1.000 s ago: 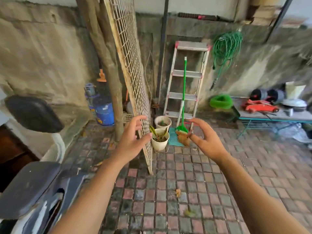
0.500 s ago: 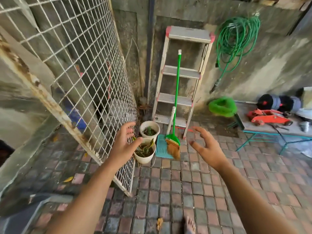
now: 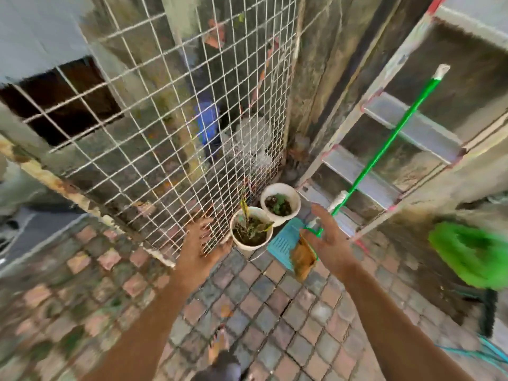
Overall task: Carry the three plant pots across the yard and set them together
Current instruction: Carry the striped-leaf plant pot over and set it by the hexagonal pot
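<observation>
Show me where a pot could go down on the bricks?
The bare brick paving between the two arms is free. It is crowded ahead: near pot, far pot, wire mesh panel, dustpan, broom and ladder.

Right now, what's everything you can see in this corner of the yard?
near plant pot: one, white, on the paving beside the mesh panel
far plant pot: one, white, behind the first, by the ladder's foot
wire mesh panel: one, white and rusty, leaning on the left
stepladder: one, grey with red trim, against the wall
broom: one, green handle, leaning on the ladder
dustpan: one, teal, on the paving
hose coil: one, green, blurred, on the right
left hand: open, beside the near pot
right hand: open, before the broom
</observation>
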The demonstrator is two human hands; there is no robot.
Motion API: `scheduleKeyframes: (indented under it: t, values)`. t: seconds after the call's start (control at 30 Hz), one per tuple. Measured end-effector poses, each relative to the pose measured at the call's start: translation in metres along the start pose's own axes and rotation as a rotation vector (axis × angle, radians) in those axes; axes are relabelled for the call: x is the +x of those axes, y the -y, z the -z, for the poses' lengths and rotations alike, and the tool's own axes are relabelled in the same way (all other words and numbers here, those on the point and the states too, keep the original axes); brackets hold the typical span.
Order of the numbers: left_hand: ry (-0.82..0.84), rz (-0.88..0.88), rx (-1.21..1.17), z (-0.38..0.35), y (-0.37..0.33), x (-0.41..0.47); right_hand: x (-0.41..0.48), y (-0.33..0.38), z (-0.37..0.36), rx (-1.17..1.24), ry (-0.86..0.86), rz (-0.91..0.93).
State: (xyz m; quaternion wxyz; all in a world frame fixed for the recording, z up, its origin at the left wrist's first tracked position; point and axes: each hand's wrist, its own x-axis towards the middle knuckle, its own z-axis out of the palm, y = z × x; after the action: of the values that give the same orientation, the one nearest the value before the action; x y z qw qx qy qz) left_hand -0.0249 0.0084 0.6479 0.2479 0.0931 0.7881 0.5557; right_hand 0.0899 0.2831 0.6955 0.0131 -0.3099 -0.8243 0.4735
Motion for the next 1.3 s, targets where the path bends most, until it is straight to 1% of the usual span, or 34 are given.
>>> scheduleKeyframes:
  t: [0.13,0.27,0.37,0.43,0.57,0.67,0.73,0.8,0.83,0.87,0.93,1.07,1.23,1.3]
  values:
    - [-0.014,0.056,0.049,-0.043,0.037,0.041,0.063,-0.042,-0.013,-0.021,0.051,0.059]
    - [-0.001,0.154,0.087,-0.092,0.086,0.086,0.12,-0.101,-0.036,0.071,0.067,0.029]
    - [-0.021,0.133,0.086,-0.13,0.127,0.127,0.167,-0.164,-0.057,0.042,0.112,0.042]
    - [-0.044,0.156,0.072,-0.157,0.167,0.151,0.202,-0.213,-0.074,0.058,0.128,0.064]
    - [-0.097,0.195,0.086,-0.215,0.255,0.193,0.254,-0.3,-0.117,0.197,0.112,0.067]
    - [-0.148,0.153,0.108,-0.265,0.332,0.218,0.282,-0.374,-0.159,0.272,0.133,0.099]
    - [-0.232,0.15,0.085,-0.293,0.38,0.229,0.294,-0.429,-0.189,0.282,0.173,0.132]
    - [-0.245,0.151,0.017,-0.313,0.425,0.239,0.302,-0.478,-0.218,0.282,0.209,0.167]
    - [-0.238,0.123,-0.022,-0.321,0.449,0.244,0.305,-0.498,-0.232,0.294,0.227,0.165]
    - [-0.24,0.084,-0.012,-0.327,0.471,0.247,0.308,-0.514,-0.246,0.305,0.244,0.163]
    - [-0.294,0.03,0.007,-0.336,0.503,0.253,0.313,-0.539,-0.27,0.313,0.247,0.17]
    - [-0.388,-0.139,-0.027,-0.347,0.549,0.273,0.325,-0.575,-0.31,0.413,0.226,0.163]
    - [-0.492,-0.291,-0.095,-0.353,0.589,0.314,0.35,-0.594,-0.347,0.511,0.244,0.302]
    - [-0.507,-0.313,-0.123,-0.356,0.6,0.325,0.358,-0.595,-0.355,0.546,0.234,0.365]
